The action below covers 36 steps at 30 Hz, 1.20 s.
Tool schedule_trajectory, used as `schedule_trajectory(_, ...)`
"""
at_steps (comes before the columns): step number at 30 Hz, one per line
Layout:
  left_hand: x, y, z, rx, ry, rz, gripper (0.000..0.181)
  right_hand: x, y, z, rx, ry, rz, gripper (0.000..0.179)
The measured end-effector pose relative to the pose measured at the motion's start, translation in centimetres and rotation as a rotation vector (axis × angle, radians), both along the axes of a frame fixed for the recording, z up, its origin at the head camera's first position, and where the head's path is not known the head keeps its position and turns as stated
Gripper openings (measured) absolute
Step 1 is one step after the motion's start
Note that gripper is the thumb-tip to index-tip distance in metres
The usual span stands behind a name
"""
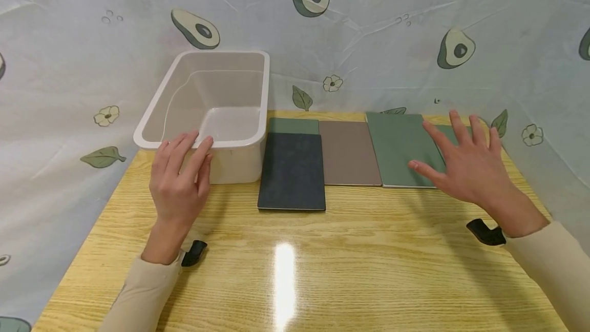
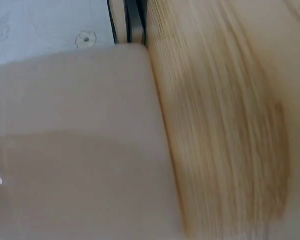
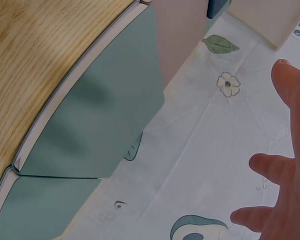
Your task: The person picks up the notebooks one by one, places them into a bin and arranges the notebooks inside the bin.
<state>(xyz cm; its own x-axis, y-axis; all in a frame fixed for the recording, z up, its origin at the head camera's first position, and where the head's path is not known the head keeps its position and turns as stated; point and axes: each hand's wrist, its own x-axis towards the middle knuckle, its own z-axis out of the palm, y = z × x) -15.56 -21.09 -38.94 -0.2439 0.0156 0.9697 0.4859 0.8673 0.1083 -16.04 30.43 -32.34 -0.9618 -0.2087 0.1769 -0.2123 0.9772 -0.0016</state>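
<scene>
Evidently the plastic bin [image 1: 237, 163] is the thing in hand, standing upright on the wooden table [image 1: 369, 260] at about ten o'clock from the middle of the head view. Near its seven o'clock, the left hand [image 1: 180, 183] reaches to the near rim, fingers bent; whether they pinch the rim or merely rest there, one cannot tell. A sure hold likely calls for thumb outside and fingers inside, with even pressure so the bin does not tip. At the bin's four o'clock lies a dark notebook [image 1: 292, 173], close to the wall, so any shift is best made away from it. Farther out toward three o'clock come a brown notebook [image 1: 350, 152] and a large green notebook [image 1: 401, 147]; by the latter hangs the right hand [image 1: 472, 168], fingers straight and spread, holding nothing. A low, gentle approach would spare the covers.
</scene>
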Motion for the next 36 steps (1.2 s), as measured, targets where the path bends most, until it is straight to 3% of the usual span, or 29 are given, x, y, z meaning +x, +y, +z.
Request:
schedule_trajectory(5,-0.1,-0.4,0.1,0.079,0.073,0.02,0.024,0.3,0.2,0.1,-0.001,-0.009,-0.019,0.088)
schedule_trajectory(9,-0.1,-0.7,0.3,0.139,0.091,0.024,0.019,0.3,0.6,0.3,0.001,-0.012,-0.035,0.087)
schedule_trajectory(19,-0.1,-0.7,0.3,0.182,0.07,0.023,0.015,0.3,2.0,1.3,-0.036,-0.032,-0.083,0.09)
schedule_trajectory(27,-0.1,-0.4,0.1,0.188,0.067,0.024,0.017,-0.1,3.3,2.0,-0.08,0.009,-0.121,0.089)
schedule_trajectory(36,-0.1,-0.3,0.1,0.206,0.04,0.028,0.019,-1.0,5.7,1.3,-0.122,-0.048,-0.178,0.093)
